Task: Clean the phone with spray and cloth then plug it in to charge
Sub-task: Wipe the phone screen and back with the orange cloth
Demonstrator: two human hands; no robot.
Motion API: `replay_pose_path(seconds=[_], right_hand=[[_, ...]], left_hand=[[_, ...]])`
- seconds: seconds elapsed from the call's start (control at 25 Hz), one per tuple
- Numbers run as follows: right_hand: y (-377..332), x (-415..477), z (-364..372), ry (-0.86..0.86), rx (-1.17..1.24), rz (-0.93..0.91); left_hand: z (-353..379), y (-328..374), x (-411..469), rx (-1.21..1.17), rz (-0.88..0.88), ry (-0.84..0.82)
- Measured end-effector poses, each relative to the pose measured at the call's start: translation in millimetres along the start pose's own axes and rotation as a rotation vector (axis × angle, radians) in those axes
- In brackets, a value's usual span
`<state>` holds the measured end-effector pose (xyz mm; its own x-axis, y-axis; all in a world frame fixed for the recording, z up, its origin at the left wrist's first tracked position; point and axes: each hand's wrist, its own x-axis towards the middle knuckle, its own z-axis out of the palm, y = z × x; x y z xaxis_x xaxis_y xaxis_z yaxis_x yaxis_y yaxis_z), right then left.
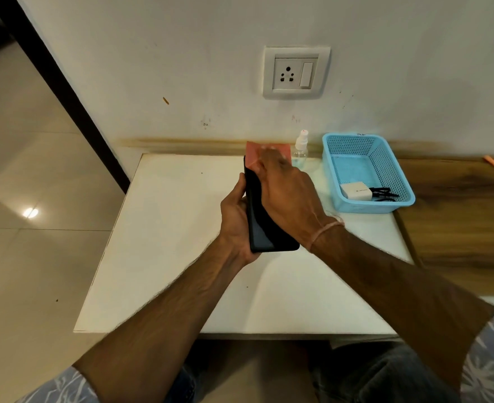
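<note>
My left hand (235, 221) grips a black phone (264, 234) from its left side, above the white table (167, 242). My right hand (286, 193) lies flat over the phone's upper part and presses a pink cloth (253, 154) against it; the fingers look blurred. Most of the cloth is hidden under that hand. A small clear spray bottle (300, 149) with a white top stands upright at the table's back edge, just right of the cloth. A white charger (356, 191) with a black cable (383, 194) lies in the blue basket (353, 148).
A wall socket (288, 74) with a switch (306, 75) sits on the white wall above the table. The basket stands at the table's back right corner. A wooden surface (458, 213) adjoins the table on the right. Tiled floor (30, 228) lies to the left.
</note>
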<state>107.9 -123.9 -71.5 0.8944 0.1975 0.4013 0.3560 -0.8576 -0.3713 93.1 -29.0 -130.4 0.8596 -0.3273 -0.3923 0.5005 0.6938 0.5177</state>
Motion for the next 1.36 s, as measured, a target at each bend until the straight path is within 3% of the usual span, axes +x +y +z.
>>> replay_pose_path(seconds=[0.16, 0.4, 0.52, 0.64, 0.8, 0.88, 0.96, 1.16, 1.24, 1.36], right_hand=[[-10, -56, 7, -0.210, 0.004, -0.103], [13, -142, -4, -0.146, -0.165, -0.337], [20, -107, -11, -0.039, -0.177, -0.190], [13, -40, -10, -0.066, -0.133, 0.024], [-4, -3, 4, -0.018, 0.038, 0.038], [-13, -22, 10, -0.136, 0.105, 0.063], [-18, -58, 12, -0.210, 0.039, -0.045], [8, -124, -6, -0.168, -0.098, -0.335], [21, -110, -13, -0.130, -0.137, -0.296], [26, -55, -13, -0.098, -0.128, -0.042]], left_hand=[[-3, 8, -4, -0.020, 0.025, -0.080], [-6, 13, -1, -0.074, 0.029, -0.098], [-7, 11, 1, -0.060, 0.014, -0.067], [-3, 1, 2, 0.019, -0.025, 0.009], [2, -5, 1, -0.020, -0.020, -0.005], [-1, -3, -1, -0.030, 0.000, -0.048], [-4, -1, -1, -0.050, 0.003, -0.099], [-9, 6, 3, -0.097, -0.039, -0.092], [-8, 4, 3, -0.068, -0.052, -0.056], [-2, -3, 2, 0.043, -0.080, 0.013]])
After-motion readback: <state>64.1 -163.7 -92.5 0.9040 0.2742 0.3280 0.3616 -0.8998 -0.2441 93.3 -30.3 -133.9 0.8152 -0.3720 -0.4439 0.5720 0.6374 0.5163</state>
